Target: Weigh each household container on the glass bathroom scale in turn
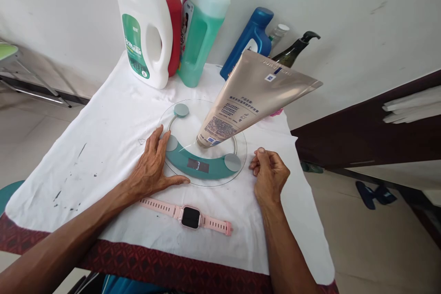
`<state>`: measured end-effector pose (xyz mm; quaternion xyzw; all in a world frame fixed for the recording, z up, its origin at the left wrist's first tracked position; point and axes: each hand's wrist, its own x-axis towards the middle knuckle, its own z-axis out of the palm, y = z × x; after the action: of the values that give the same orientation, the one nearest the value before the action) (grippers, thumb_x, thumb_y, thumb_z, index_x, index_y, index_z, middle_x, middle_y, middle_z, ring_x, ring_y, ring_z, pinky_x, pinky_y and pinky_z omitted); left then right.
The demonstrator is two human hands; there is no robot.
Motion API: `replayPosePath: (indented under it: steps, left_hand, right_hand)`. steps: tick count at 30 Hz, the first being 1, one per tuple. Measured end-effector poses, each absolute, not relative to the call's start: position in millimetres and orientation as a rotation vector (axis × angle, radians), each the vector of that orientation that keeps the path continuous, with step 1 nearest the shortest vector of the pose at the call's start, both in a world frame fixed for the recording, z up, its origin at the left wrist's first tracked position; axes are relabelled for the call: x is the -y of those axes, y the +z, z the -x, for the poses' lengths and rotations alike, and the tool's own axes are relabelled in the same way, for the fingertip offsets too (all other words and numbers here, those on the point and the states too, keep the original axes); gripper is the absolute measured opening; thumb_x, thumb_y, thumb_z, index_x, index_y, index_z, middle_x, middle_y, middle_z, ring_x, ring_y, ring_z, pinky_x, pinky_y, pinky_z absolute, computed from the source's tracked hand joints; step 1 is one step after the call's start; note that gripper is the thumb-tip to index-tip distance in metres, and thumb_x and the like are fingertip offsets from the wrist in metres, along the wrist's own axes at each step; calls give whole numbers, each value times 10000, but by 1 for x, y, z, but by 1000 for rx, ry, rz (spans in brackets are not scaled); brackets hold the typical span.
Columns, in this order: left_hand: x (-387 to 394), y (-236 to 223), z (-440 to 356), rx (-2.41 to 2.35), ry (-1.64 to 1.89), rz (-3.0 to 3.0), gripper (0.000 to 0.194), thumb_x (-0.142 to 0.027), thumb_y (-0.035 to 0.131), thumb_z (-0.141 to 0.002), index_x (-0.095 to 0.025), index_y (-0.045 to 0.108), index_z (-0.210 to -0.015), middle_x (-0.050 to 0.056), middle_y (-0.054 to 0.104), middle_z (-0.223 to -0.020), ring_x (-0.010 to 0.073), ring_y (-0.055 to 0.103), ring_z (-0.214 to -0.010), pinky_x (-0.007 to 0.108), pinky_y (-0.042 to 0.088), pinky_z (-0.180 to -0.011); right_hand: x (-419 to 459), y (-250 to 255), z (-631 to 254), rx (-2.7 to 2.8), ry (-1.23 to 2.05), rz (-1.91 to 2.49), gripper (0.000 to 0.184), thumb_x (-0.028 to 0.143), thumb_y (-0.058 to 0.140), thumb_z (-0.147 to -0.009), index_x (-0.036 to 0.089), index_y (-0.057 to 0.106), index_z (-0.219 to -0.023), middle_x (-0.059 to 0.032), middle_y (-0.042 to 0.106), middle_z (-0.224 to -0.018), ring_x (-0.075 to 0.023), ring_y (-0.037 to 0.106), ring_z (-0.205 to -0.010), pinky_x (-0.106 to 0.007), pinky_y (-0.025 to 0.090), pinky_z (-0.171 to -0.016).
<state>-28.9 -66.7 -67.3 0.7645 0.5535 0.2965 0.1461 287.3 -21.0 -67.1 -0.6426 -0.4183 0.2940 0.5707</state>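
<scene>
A round glass scale [206, 175] with a teal curved band and grey round pads lies on the white cloth. Standing on it, cap down, is a big beige squeeze tube [255, 96] with printed text; neither hand touches it. The scale's small dark display [198, 165] shows a faint mark I cannot read. My left hand [155, 163] rests at the scale's left edge, thumb and fingers spread. Just right of the scale, my right hand [270, 172] has its fingers curled in, with nothing visible in them. A pink watch [190, 217] with its strap laid out is in front of the scale.
Along the wall stand a white jug [143, 23], a red bottle [172, 14], a green bottle [201, 32], a blue bottle [250, 39] and a dark pump bottle [291, 53]. Dark slippers [375, 194] lie on the floor at right. A folding stool [32, 76] stands at left.
</scene>
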Motion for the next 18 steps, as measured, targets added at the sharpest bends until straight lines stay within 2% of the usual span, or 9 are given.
replayPosePath:
  steps: [2,5,7,9,11,14,18]
  left_hand:
    - [67,-68,28,-1601,871,-2187,1294,-845,732,-708,-228,110,-1660,278,185,-1695,508,241,-1571,733,385,-1184]
    - [68,-69,27,-1603,889,-2173,1286,-833,740,-714,-233,113,-1663,273,194,-1694,497,247,-1574,720,390,-1188]
    - [69,-69,27,-1602,892,-2168,1280,-820,746,-721,-235,111,-1666,272,193,-1697,496,242,-1577,715,389,-1191]
    - [69,-70,27,-1598,896,-2159,1287,-808,756,-723,-230,104,-1670,278,185,-1700,496,238,-1579,713,386,-1193]
    - [70,-71,27,-1591,901,-2149,1297,-796,767,-723,-223,94,-1673,286,170,-1706,495,236,-1581,708,392,-1192]
    - [71,-76,26,-1591,926,-2116,1329,-799,788,-693,-219,103,-1673,292,170,-1708,502,242,-1578,706,411,-1181]
    - [72,-81,25,-1581,961,-2073,1368,-802,813,-654,-222,112,-1675,294,175,-1713,513,240,-1578,718,416,-1174]
  right_hand:
    - [24,-59,-284,979,648,1488,406,580,788,-800,199,672,-878,5,614,-746,-146,560,-625,-251,385,-502]
    - [26,-34,-273,1133,585,1416,506,571,808,-786,234,682,-1142,-53,701,-1022,-221,676,-905,-321,524,-687]
    - [24,-12,-261,1293,608,1338,649,585,816,-769,265,637,-1304,-93,693,-1237,-274,674,-1106,-392,554,-823]
    - [17,8,-245,1435,652,1272,751,602,833,-737,297,594,-1381,-103,643,-1386,-311,634,-1243,-441,555,-897]
    - [10,22,-228,1520,691,1247,744,590,865,-702,302,612,-1341,-91,658,-1372,-322,631,-1257,-464,561,-927]
    - [1,31,-206,1513,782,1314,574,538,903,-676,240,699,-1121,-85,762,-1134,-319,707,-1101,-476,589,-918]
    - [-8,33,-194,1443,747,1447,466,526,925,-647,170,757,-897,-100,796,-933,-317,745,-911,-443,621,-804]
